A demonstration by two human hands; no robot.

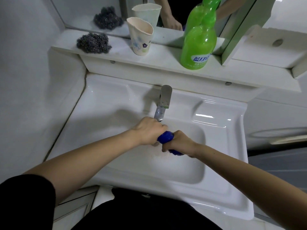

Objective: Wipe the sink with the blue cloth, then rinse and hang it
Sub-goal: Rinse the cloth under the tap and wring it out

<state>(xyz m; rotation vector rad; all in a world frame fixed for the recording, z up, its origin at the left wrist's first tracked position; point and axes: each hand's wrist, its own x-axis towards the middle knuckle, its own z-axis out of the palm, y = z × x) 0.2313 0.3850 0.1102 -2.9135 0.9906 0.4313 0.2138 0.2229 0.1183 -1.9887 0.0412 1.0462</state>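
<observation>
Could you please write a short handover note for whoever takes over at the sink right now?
Left hand grips one end of the blue cloth, right hand the other.
The cloth is bunched into a roll over the sink basin, just below the faucet spout.
Done: wiping seems finished; the cloth looks mid-wring. Whether water is running cannot be told.
Left: finish wringing, then hang the cloth; no hook in view.

Left hand (149, 130) and right hand (179, 141) meet just below the faucet (163, 103), knuckles up, both clenched around the blue cloth (165, 137)
</observation>
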